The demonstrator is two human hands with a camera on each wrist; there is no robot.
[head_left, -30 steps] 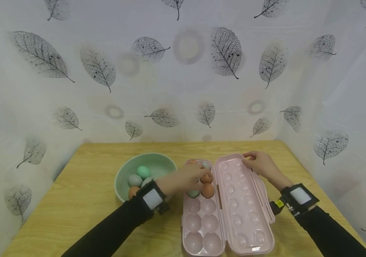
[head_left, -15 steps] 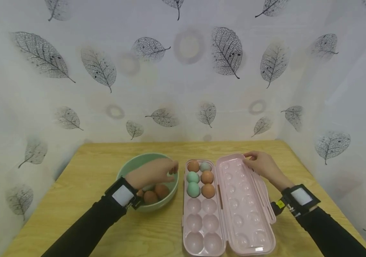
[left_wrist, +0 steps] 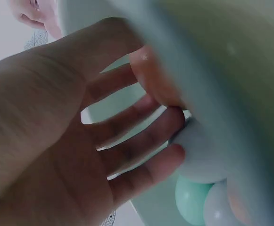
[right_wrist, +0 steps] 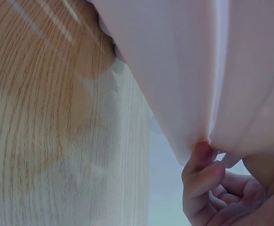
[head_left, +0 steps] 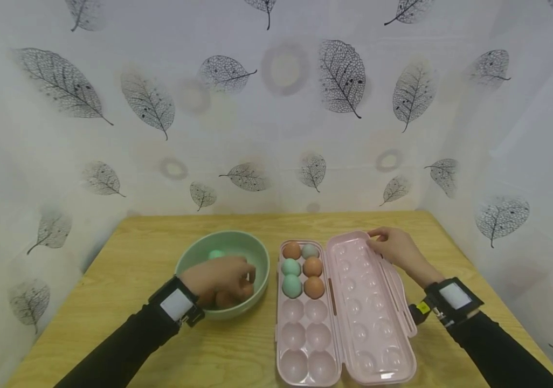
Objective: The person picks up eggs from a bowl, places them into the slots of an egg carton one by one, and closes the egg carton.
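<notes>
My left hand is down inside the green bowl, fingers curled. The left wrist view shows its thumb and fingertips round a brown egg, partly hidden by the bowl's wall. Below it lie a pale egg and a green egg. To the right, the pink egg box lies open, its far rows filled with several brown and green eggs; the nearer cups hold none. With thumb and fingers my right hand pinches the far right corner of the hinged lid.
Bowl and egg box stand side by side on a wooden table. A leaf-patterned white curtain hangs behind the table and along both sides. A small black and yellow object shows beside the lid, near the right wrist.
My left hand has left the egg box, moved left to the bowl and sunk among its eggs. The right hand stays at the lid's corner.
</notes>
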